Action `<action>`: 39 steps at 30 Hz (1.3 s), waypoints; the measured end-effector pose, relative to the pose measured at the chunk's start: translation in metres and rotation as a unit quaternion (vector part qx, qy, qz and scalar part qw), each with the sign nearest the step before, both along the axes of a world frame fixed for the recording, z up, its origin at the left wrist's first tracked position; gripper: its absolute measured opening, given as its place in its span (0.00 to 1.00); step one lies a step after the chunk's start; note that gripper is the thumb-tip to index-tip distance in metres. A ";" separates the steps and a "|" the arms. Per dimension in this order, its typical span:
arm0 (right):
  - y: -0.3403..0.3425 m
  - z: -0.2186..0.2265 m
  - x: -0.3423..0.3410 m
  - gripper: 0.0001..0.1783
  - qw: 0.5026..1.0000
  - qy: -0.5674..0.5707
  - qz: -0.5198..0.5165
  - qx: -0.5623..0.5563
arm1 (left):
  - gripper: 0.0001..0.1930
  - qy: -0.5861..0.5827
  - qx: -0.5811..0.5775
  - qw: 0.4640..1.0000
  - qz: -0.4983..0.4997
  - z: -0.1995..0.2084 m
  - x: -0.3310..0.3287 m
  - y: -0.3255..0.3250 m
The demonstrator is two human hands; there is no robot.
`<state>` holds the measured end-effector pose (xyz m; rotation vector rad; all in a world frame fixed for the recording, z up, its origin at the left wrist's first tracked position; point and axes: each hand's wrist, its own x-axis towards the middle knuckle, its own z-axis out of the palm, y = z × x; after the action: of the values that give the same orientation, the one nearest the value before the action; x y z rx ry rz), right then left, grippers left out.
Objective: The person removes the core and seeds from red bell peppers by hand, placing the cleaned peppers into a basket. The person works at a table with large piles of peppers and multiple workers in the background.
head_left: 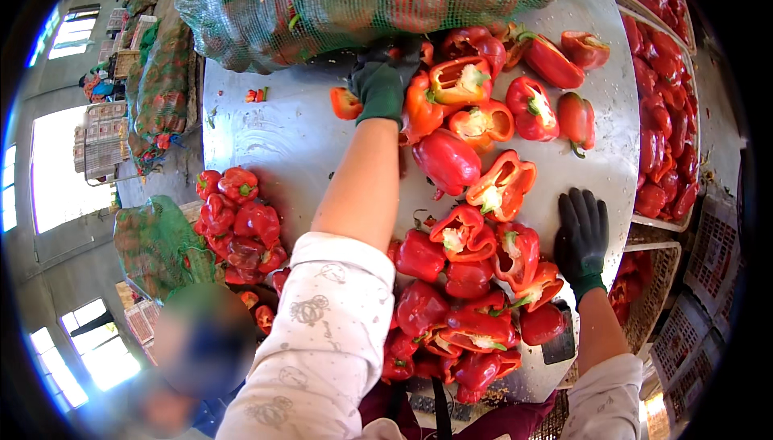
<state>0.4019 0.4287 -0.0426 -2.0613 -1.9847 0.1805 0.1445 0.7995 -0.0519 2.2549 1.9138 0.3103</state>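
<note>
My left hand (378, 86), in a dark green and black glove, reaches to the far side of the metal table (282, 142), close under a green net bag (370, 5) packed with peppers. Its fingers are in shadow among pepper pieces, so their grip cannot be made out. An orange-red pepper piece (345, 103) lies beside it, and cut pepper halves (460, 82) sit just to its right. At the table's right side my right hand (581, 239), gloved in black, lies flat with fingers stretched, holding nothing. Left of it is a heap of red peppers (423, 309), some whole, some cut open.
Crates of red peppers (664, 110) stand along the right edge. Another pepper pile (241, 227) lies at the table's left edge, near a person (201, 351) and a green net (157, 243). Full net sacks (161, 86) are stacked farther left.
</note>
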 end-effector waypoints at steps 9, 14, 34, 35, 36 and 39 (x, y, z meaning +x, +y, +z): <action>-0.006 -0.003 0.003 0.34 1.000 0.014 -0.008 -0.019 | 0.19 0.007 0.040 0.991 -0.130 0.006 -0.115 -0.175; -0.004 -0.007 0.005 0.33 1.000 0.025 -0.010 0.008 | 0.33 0.071 -0.176 0.931 -0.311 0.093 -0.132 -0.216; -0.004 0.000 0.013 0.30 0.996 0.080 -0.030 0.006 | 0.34 -0.034 -0.075 0.895 -0.439 0.032 0.179 -0.062; -0.005 -0.001 0.014 0.30 0.996 0.083 -0.033 0.008 | 0.33 -0.022 -0.110 0.889 -0.445 0.043 0.170 -0.073; -0.007 -0.001 0.014 0.30 0.996 0.085 -0.036 0.009 | 0.33 -0.011 -0.144 0.882 -0.449 0.055 0.162 -0.086; -0.005 0.001 0.013 0.29 0.994 0.101 -0.034 0.012 | 0.30 -0.042 -0.110 0.885 -0.450 0.048 0.105 -0.138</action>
<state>0.4150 0.4241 -0.0420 -2.0052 -1.7863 0.3339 0.2496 0.6611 -0.0037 2.5964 0.6466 0.0424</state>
